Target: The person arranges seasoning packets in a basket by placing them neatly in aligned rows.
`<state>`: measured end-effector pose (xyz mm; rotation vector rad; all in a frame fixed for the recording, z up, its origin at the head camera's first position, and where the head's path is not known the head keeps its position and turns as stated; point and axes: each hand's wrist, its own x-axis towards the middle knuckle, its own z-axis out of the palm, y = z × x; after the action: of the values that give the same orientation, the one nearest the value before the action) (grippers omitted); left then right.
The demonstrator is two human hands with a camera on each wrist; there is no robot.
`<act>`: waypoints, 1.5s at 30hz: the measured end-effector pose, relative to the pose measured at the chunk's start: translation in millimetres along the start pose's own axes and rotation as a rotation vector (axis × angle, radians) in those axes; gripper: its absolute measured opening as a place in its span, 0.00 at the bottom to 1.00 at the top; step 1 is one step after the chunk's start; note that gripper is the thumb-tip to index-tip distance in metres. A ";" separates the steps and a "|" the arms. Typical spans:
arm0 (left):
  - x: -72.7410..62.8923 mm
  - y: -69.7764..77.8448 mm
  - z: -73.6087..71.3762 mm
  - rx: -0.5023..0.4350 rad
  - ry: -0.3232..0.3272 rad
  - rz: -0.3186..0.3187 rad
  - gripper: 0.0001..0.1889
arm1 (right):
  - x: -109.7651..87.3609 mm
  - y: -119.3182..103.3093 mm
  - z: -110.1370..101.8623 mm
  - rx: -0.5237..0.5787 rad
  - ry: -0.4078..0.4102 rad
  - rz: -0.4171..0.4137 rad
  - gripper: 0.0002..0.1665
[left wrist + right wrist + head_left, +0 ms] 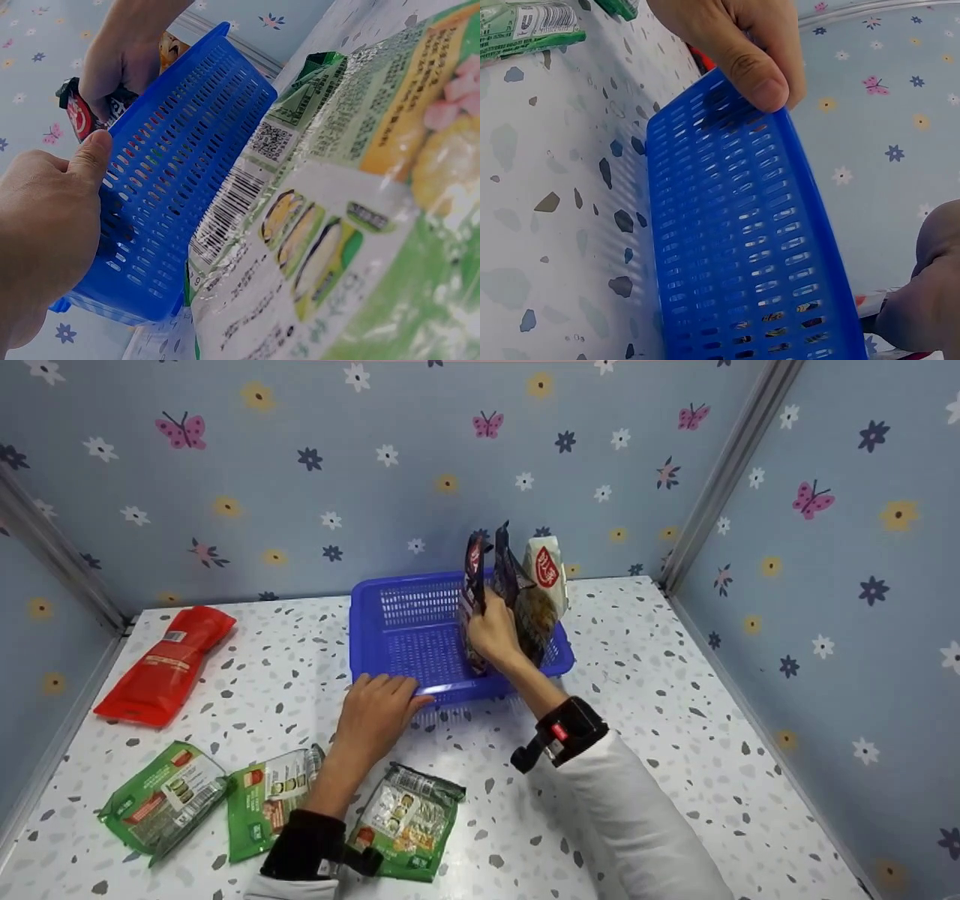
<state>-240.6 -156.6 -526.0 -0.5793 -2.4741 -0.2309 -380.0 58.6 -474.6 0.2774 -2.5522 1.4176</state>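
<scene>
A blue plastic basket (pixel 365 637) with slotted walls stands at the back of the table. My left hand (pixel 379 709) grips its front rim near the left corner, thumb on the outer side, as the left wrist view of the basket (pixel 180 150) also shows. Over the basket's right half, my right hand (pixel 495 631) holds a dark food bag (pixel 472 577) upright by its side. Just right of that hand, another dark bag (pixel 534 619) stands in the basket, and a white bag (pixel 553 570) with a red label leans behind it. The right fingertips are partly hidden.
A red pouch (pixel 169 664) lies at the table's left. Along the front lie three green packets: one at left (pixel 169 802), a middle packet (pixel 266 799) partly behind the left forearm, and a right packet (pixel 412 821). Patterned walls (pixel 420 457) enclose the table's back and sides.
</scene>
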 end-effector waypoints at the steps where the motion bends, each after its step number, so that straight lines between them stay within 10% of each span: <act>1: -0.1 0.0 0.2 0.005 0.005 0.003 0.20 | -3.8 -5.4 -2.8 -0.005 0.000 0.011 0.16; 45: 1.4 0.8 0.9 0.003 -0.026 -0.009 0.20 | 11.2 40.3 16.2 0.021 -0.094 0.111 0.13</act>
<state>-241.7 -155.1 -525.9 -0.5738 -2.5021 -0.2242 -402.8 65.1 -512.7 0.2129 -2.6673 1.5056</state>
